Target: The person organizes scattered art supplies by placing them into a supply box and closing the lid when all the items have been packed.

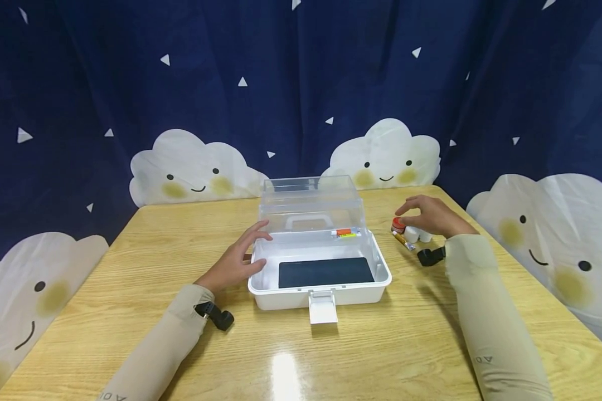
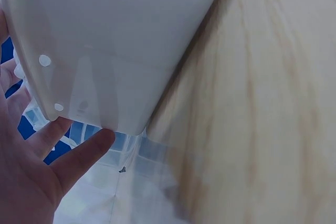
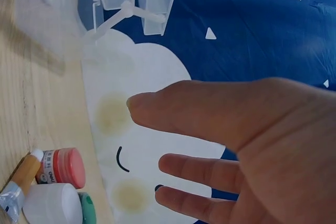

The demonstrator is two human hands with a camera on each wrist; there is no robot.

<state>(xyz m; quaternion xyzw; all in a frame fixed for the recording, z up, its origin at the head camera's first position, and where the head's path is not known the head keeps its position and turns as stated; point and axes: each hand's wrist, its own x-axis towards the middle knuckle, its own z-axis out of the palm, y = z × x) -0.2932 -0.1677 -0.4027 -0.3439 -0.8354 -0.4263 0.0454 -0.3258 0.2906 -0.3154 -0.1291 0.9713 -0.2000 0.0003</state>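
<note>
A white plastic box with a clear lid raised at the back stands on the table. Inside lies a dark flat rectangular panel, with orange and yellow tubes at the back right. My left hand rests at the box's left rim, fingers spread; two fingers meet its wall in the left wrist view. To the right, my right hand hovers over small jars, thumb and fingers apart and nothing between them. The red jar lies nearest its fingertips, beside a white jar and an orange-brown tube.
A white latch flap hangs from the box's front. The wooden table runs back to a dark blue curtain with white clouds. A green-lidded jar shows by the white one in the right wrist view.
</note>
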